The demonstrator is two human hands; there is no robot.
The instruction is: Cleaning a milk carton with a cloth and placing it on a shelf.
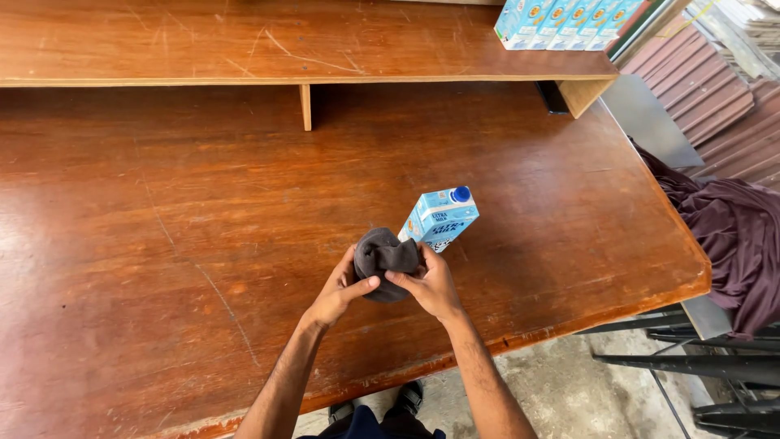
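Head view shows both hands bunching a dark grey cloth (pixel 385 262) against the base of a light blue carton (pixel 439 218) tilted on the worn wooden surface (pixel 203 244). Left hand (pixel 337 294) and right hand (pixel 431 286) each clutch the soft, crumpled fabric; wiping the smooth, blue-capped carton seems underway, calling for a steady grip.

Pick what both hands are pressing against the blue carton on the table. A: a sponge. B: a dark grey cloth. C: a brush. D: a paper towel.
B: both the left hand and right hand hold a bunched dark grey cloth against the carton.
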